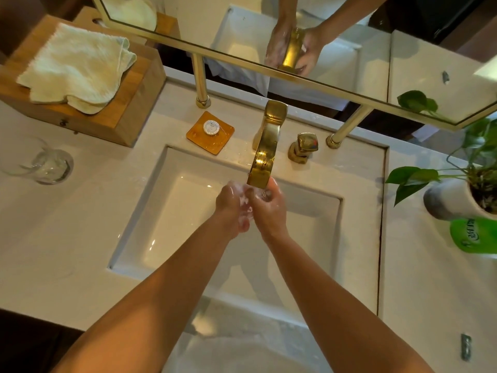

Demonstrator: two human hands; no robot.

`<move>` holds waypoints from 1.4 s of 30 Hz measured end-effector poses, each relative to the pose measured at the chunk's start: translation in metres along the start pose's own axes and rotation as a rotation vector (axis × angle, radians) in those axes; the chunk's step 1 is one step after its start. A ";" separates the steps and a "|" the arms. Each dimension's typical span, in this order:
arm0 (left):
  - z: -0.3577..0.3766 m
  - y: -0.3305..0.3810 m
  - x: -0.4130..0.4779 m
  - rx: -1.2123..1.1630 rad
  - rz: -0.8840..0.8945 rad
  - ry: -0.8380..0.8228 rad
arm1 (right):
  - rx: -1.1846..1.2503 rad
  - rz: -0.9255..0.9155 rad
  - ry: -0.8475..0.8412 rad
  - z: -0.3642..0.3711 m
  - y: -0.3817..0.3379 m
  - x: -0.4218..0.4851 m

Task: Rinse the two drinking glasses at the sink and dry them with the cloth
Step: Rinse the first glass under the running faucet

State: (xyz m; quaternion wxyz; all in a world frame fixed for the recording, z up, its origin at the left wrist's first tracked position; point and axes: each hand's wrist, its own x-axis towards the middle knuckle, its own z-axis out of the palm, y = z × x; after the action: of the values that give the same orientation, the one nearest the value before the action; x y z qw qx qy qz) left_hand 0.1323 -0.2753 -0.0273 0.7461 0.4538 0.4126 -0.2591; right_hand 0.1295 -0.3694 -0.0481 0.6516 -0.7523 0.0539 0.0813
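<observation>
Over the white sink (161,200), both hands, left hand (231,208) and right hand (269,211), clasp one glass (248,203).

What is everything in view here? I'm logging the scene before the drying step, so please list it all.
Glass: one, clear, counter left of the sink.
Second glass: one, clear, between the hands.
Cloth: one, cream, on the wooden box.
Sink: one, white.
Faucet: one, gold; handle beside it.
Soap dish: one, amber, behind the sink.
Plant: one, green, right counter.
Mirror: one, gold-framed.
Left hand, right hand: under the spout.
</observation>
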 end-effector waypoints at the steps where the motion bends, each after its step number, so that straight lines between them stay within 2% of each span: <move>1: 0.002 0.002 -0.008 0.028 -0.007 0.037 | -0.112 -0.084 0.010 0.001 0.004 -0.001; 2: 0.001 0.000 -0.006 0.071 0.009 0.075 | -0.206 -0.134 0.017 0.001 0.005 -0.001; 4: 0.001 -0.004 -0.007 0.141 0.074 0.143 | -0.307 -0.038 -0.011 0.000 -0.001 0.004; 6: 0.001 -0.016 -0.004 0.226 0.261 0.207 | -0.323 0.286 -0.102 0.001 -0.012 0.014; 9: -0.012 -0.036 -0.005 0.593 0.572 0.250 | -0.258 0.866 -0.323 -0.007 -0.026 0.029; 11: -0.022 -0.037 -0.007 0.809 0.793 0.234 | -0.066 1.028 -0.450 -0.013 -0.025 0.037; 13: -0.028 -0.031 -0.002 0.863 0.912 0.212 | 0.025 0.968 -0.458 -0.010 -0.024 0.035; 15: -0.027 -0.022 0.001 0.685 0.836 0.229 | 0.044 0.788 -0.263 0.003 -0.015 0.031; 17: -0.014 -0.010 -0.002 0.326 0.631 0.228 | 0.083 0.553 -0.098 0.012 -0.002 0.024; 19: -0.007 0.002 -0.005 0.070 0.294 0.237 | 0.025 0.307 -0.047 0.012 0.008 0.019; 21: -0.007 0.011 -0.014 -0.123 -0.047 0.127 | -0.140 0.049 -0.046 0.010 0.013 0.014; 22: -0.008 0.012 -0.016 -0.202 -0.142 0.068 | -0.287 -0.078 -0.063 0.008 0.010 0.009; 24: -0.009 0.006 -0.013 -0.264 -0.207 0.043 | -0.492 -0.277 -0.067 0.006 0.018 0.002; 25: -0.007 0.003 -0.014 -0.269 -0.227 0.044 | -0.434 -0.254 -0.037 0.005 0.018 -0.001; 26: -0.006 0.001 -0.015 -0.286 -0.241 0.021 | -0.257 -0.110 0.011 0.004 0.015 -0.003; 28: -0.006 -0.004 -0.011 -0.327 -0.240 0.002 | 0.161 0.293 0.054 0.004 0.009 0.003; 29: -0.007 -0.006 -0.007 -0.322 -0.224 -0.010 | 0.274 0.433 0.048 0.003 0.007 0.008; 31: -0.013 -0.009 -0.003 -0.207 -0.174 -0.045 | 0.269 0.576 0.042 0.001 0.004 0.018; 33: -0.018 -0.008 -0.003 0.083 -0.051 -0.026 | 0.215 0.634 0.065 0.003 -0.003 0.021; 35: -0.019 -0.005 -0.004 0.397 0.077 0.014 | 0.187 0.598 0.014 0.007 -0.006 0.024; 36: -0.018 -0.004 -0.004 0.474 0.102 0.017 | 0.138 0.573 -0.028 0.010 -0.008 0.025; 39: -0.013 0.000 -0.002 0.420 0.153 0.020 | 0.051 0.528 -0.023 0.016 -0.011 0.034; 42: -0.012 0.000 0.005 0.363 0.191 -0.020 | 0.128 0.567 -0.043 0.006 -0.005 0.042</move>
State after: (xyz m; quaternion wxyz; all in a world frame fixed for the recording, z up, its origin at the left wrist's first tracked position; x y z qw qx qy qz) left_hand 0.1300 -0.2650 -0.0344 0.6773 0.6153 0.3066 -0.2620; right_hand 0.1714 -0.3617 -0.0524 0.6500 -0.6627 0.2531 0.2725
